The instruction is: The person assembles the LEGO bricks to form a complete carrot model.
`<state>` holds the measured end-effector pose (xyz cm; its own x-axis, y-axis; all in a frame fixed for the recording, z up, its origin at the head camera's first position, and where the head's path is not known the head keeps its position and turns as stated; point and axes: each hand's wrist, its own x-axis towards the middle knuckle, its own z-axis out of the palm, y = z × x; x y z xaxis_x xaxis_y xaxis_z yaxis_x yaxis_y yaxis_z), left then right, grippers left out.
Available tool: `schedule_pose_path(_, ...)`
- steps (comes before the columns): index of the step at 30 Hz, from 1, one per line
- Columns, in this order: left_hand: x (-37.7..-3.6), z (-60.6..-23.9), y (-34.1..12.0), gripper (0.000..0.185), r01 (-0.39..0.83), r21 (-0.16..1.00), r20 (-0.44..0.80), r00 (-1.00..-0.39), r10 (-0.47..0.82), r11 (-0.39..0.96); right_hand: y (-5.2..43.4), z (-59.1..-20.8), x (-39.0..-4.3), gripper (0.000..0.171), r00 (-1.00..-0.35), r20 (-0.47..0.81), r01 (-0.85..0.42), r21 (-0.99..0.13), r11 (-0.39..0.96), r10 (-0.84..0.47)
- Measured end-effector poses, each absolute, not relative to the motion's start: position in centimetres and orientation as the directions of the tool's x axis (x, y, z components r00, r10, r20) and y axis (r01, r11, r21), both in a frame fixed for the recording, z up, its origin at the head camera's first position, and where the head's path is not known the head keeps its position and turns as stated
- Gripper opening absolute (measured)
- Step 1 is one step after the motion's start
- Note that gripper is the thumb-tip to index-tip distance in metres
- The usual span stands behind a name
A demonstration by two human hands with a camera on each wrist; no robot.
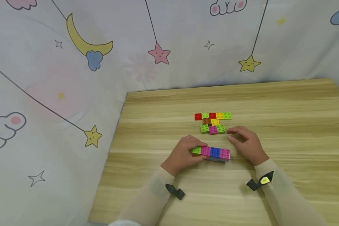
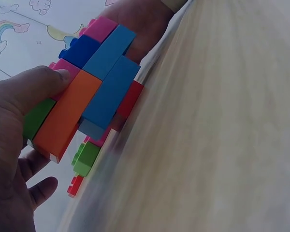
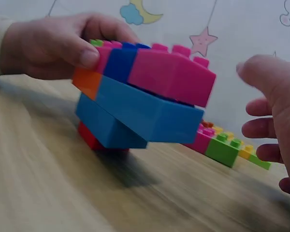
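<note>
My left hand point(image 1: 185, 154) grips the left end of a stepped stack of toy building blocks point(image 1: 215, 152), thumb on the near side and fingers on the far side. Its top row runs green, pink, blue, pink. Beneath, orange and light blue blocks point(image 3: 130, 108) show in the right wrist view, above another light blue block. Lowest is a red block point(image 3: 88, 137) close to the table; whether it touches is hard to tell. To the right of the stack, my right hand point(image 1: 248, 143) holds nothing, its fingers loosely bent and apart from the blocks.
Beyond the stack, loose blocks lie on the wooden table point(image 1: 158, 116): a long row with red, green and yellow blocks point(image 1: 219, 115), a brown block point(image 1: 207, 121) beside a yellow one, and a green-pink-green row point(image 1: 213, 130). A patterned curtain point(image 1: 186, 69) hangs behind.
</note>
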<state>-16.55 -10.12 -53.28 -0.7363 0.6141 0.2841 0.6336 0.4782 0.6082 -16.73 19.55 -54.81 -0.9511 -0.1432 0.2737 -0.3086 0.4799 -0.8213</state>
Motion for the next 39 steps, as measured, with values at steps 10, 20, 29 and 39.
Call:
schedule_pose_path(10, -16.7, -53.4, -10.4, 0.037, 0.603, 0.621, 0.331, -0.781, 0.53, 0.501, 19.9, -55.3, -20.9, 0.049, -0.966, 0.161, -0.255, -0.727, 0.637, -0.203)
schedule_pose_path(20, -17.0, -53.7, -10.7, 0.038, 0.6, 0.644, 0.347, -0.782, 0.518, 0.475, 19.5, -55.4, -21.8, 0.048, -0.947, 0.164, -0.311, -0.676, 0.667, -0.275)
schedule_pose_path(29, -17.1, -53.7, -10.7, 0.038, 0.59, 0.652, 0.335, -0.788, 0.517, 0.476, 19.5, -55.1, -21.2, 0.04, -0.96, 0.183, -0.278, -0.727, 0.628, -0.213)
schedule_pose_path(39, -17.1, -53.7, -10.8, 0.037, 0.601, 0.651, 0.343, -0.777, 0.528, 0.463, 18.0, -52.3, -16.4, 0.042, -0.881, 0.446, -0.461, -0.731, 0.504, -0.159)
